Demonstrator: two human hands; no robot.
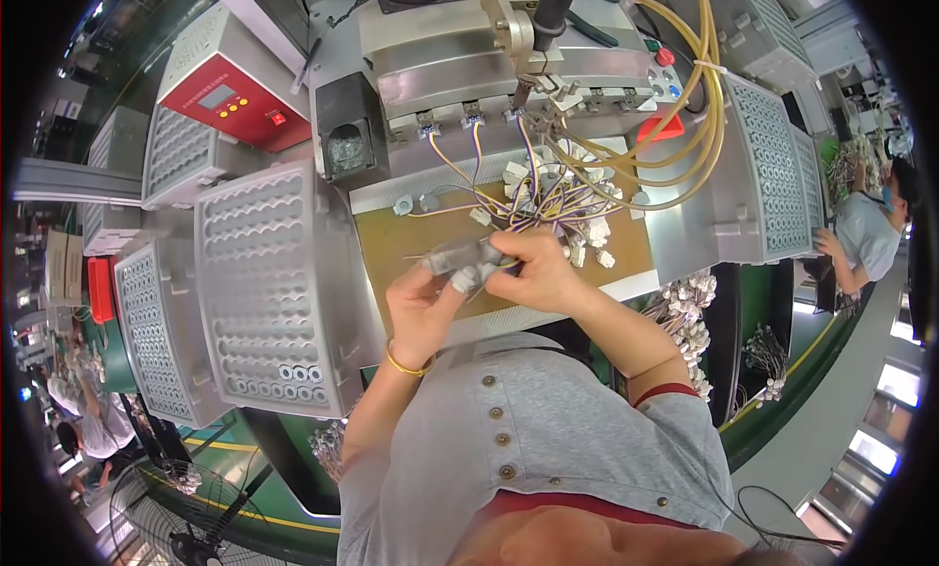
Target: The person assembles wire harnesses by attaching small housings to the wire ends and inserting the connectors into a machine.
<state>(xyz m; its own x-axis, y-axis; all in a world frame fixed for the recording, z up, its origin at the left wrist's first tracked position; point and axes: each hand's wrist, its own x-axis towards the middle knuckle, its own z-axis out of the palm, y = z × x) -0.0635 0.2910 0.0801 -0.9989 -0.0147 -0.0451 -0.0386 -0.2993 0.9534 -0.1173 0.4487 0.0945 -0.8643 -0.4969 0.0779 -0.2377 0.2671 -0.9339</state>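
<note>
My left hand (421,307), with a yellow bangle at the wrist, is closed in a pinch. Pale grey coverings show at its fingertips, and motion blurs whatever sits between them. Close beside it, my right hand (536,271) pinches a short yellow-and-purple wire lead (509,265); its far end is hidden among the fingers. Just beyond both hands lies a bundle of wire leads (548,202) with white plug connectors. To its left, a small ring-shaped part (403,205) rests on the brown work mat (386,238).
A metal fixture (460,72) at the back holds several small wired parts along its front edge. Looped yellow tubes (712,106) hang at right. Trays with round pockets (259,272) stand left, beside a red-fronted control box (230,101). Another person (866,228) works far right.
</note>
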